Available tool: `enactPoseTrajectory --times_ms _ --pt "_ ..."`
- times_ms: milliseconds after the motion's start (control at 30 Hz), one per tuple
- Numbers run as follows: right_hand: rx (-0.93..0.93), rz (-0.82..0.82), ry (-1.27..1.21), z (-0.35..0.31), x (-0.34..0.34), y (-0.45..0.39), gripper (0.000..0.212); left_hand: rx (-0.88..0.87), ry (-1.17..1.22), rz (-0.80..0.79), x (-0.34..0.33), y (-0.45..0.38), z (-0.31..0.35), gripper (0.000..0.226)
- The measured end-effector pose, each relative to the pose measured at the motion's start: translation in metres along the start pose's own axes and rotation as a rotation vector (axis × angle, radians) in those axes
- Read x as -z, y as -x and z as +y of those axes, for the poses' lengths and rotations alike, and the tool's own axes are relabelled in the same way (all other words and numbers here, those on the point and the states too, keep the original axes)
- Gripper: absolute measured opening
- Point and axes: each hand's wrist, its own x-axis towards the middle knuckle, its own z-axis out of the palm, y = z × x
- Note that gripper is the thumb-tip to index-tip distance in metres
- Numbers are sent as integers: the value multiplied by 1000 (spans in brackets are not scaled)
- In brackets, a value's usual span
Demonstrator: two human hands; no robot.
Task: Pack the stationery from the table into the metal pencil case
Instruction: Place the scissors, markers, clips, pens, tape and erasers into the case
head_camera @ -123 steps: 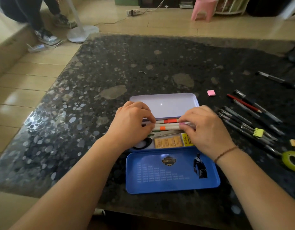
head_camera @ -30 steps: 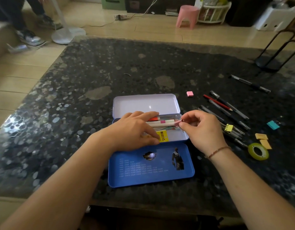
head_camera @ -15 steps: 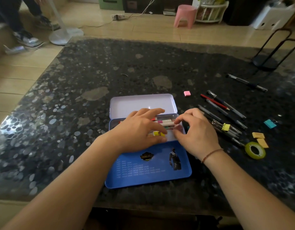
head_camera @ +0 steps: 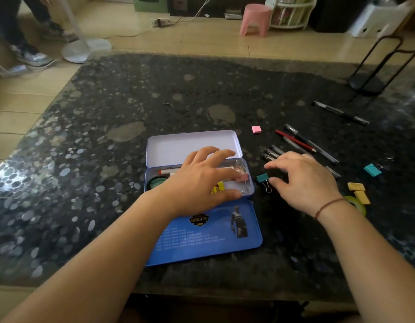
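The metal pencil case (head_camera: 192,145) lies open in tiers, its blue lid (head_camera: 202,238) nearest me. Its middle tray holds a green tape roll (head_camera: 156,183), a red-capped marker (head_camera: 167,171), a yellow-labelled item (head_camera: 217,188) and a pink binder clip (head_camera: 244,177). My left hand (head_camera: 202,183) rests spread over that tray and grips nothing. My right hand (head_camera: 302,180) hovers just right of the case with its fingers apart, the tips beside a teal binder clip (head_camera: 262,177) on the table. Several pens (head_camera: 272,153), a red pencil (head_camera: 295,141) and a pink eraser (head_camera: 256,129) lie further right.
Another teal clip (head_camera: 372,170), two yellow erasers (head_camera: 356,186) and a green tape roll (head_camera: 359,205) lie at the right. A black pen (head_camera: 340,113) and a black wire stand (head_camera: 365,82) sit at the far right. A person's feet (head_camera: 31,57) are beyond the table's left corner.
My right hand has left the case tray and moved right onto the table. A teal binder clip now shows beside the case. My left hand has spread its fingers over the tray.
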Motion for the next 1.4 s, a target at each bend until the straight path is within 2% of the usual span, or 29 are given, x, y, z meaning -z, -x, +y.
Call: enactPoseTrajectory --times_ms 100,267,367,433,500,600,733,900,967,1133,1400 --pt "53 -25 27 1 -1 0 32 10 -18 27 -2 -3 2 49" --pt "59 15 16 1 -4 2 21 34 -99 -66 -6 -5 1 50" --pt "45 141 -289 1 0 6 19 37 -102 -63 -5 -4 0 49" --pt "112 222 -522 -3 3 10 21 8 -93 -28 -3 -5 0 46" --pt "220 228 -585 -10 1 13 21 -8 -78 33 -3 -5 -2 43" --pt "344 157 -591 -20 -10 14 25 -12 -101 79 -6 -7 -6 36" --pt "403 126 -529 -23 -13 11 24 -7 -111 74 -8 -7 -8 33" --pt "323 159 -548 -16 -13 9 20 2 -66 176 -8 -12 -5 36" --pt "348 169 -521 -17 -15 10 21 6 -66 208 -10 -13 -2 33" --pt "315 133 -320 -18 -22 9 18 8 -111 215 -15 -16 4 29" --pt "265 130 -307 -22 -23 9 20 90 -61 257 -14 -17 8 20"
